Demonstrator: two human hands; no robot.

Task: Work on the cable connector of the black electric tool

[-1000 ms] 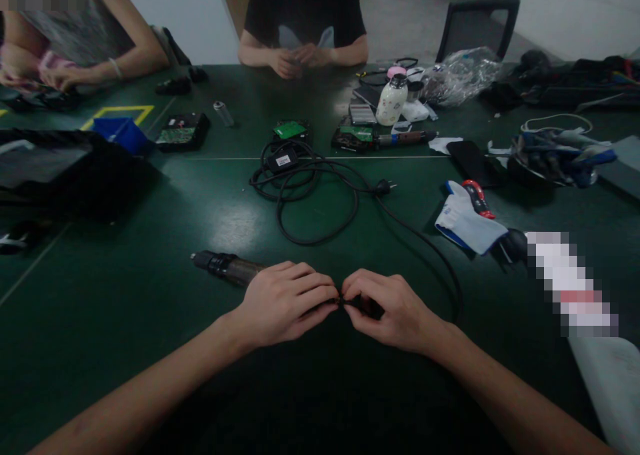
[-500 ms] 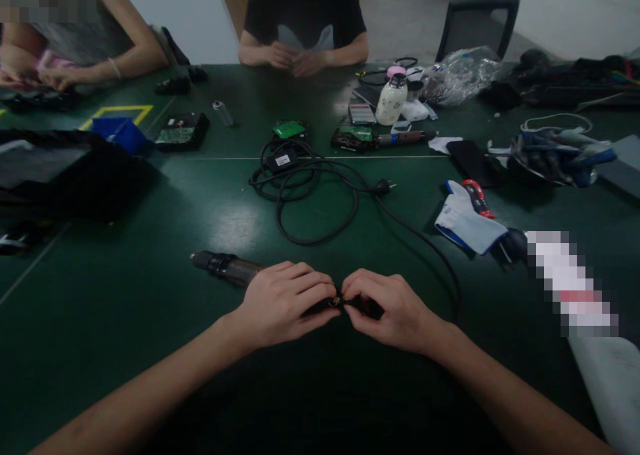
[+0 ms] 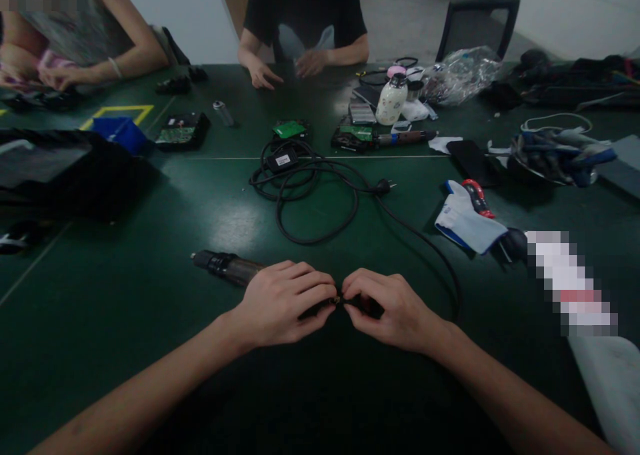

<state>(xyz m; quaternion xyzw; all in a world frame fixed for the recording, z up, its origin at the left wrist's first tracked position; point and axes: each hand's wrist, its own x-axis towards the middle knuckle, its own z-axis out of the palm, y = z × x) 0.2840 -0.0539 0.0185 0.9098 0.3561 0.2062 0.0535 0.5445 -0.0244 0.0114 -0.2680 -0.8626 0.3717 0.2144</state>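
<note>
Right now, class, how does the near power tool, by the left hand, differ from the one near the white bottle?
The near tool points left in the picture; the far tool points right.
The left hand partly hides the near tool; no hand covers the far tool.
The far tool shows a blue band; the near tool's visible part shows none.
Both are long, with brownish bodies.
</note>
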